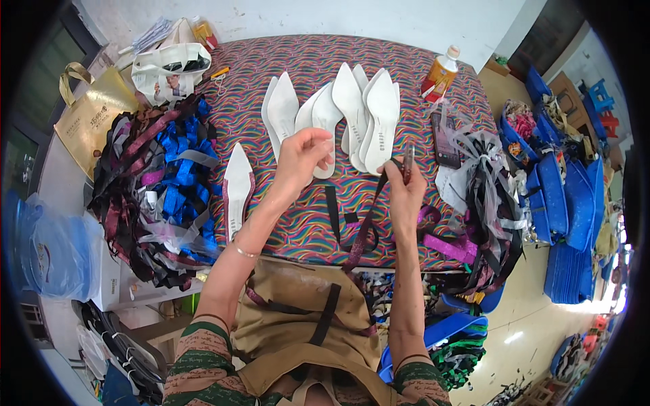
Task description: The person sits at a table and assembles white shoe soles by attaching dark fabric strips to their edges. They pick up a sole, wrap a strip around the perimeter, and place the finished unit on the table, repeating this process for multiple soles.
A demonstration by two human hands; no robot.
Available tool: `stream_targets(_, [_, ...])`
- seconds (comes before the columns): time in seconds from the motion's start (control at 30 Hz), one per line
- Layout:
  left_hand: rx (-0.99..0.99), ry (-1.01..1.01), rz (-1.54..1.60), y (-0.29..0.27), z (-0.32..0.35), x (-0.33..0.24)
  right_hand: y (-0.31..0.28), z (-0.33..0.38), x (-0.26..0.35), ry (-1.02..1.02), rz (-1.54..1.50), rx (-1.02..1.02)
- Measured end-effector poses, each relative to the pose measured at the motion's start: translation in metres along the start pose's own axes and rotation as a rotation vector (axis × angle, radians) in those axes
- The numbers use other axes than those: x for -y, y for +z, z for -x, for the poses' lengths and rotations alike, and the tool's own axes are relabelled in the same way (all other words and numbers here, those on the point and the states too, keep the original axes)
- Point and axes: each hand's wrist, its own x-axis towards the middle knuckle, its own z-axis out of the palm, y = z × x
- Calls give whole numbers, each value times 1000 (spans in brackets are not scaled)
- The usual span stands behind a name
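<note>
Head view, only one avail. From where I'm standing: hands well apart over the multicolour wavy-print tablecloth. R hand closed on a narrow dark glittery ribbon strip + a slim metal tool, exact type hard to tell. L hand half curled, fingertips near thumb, in front of the flat white pointed insoles; can't tell if it's pinching or touching anything.

Why: strip's gripped by its far end, prob. so the rest hangs free; tool sits in same hand, prob. to keep L hand spare. Insoles overlap in clusters just beyond the hands, likely for easy reach. Strip stock prob. split by colour: blue shiny ribbon heap w/ maroon + black, left of L hand; grey-and-black ribbon bundle and wide purple glitter strip right of R hand.

Orientation: dark strip's long axis runs from R fingers back twd wearer, slightly leftward, near end at table edge by the tan apron. Short matte black strip lies btwn the hands, nearer wearer, long axis approx fore-aft. Insole tips point away from wearer; so does the white insole w/ purple glitter edging, left of L hand.
</note>
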Motion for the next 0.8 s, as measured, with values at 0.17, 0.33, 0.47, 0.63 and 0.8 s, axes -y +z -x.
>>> stream_targets(0.17, [-227, 236, -536, -7, -79, 36, 29, -19, -19, -253, 267, 184])
stream_targets(0.33, [-238, 252, -1123, -7, -100, 46, 44, -39, -27, -569, 738, 418])
stream_targets(0.47, [-142, 8, -1120, -3, -110, 44, 49, -43, -37, -649, 851, 406])
stream_targets(0.63, [-59, -156, -724, -39, -125, 56, 45, -40, -47, -600, 828, 297])
stream_targets(0.8, [124, -390, -65, -56, -112, 27, 32, -44, -44, -450, 735, 210])
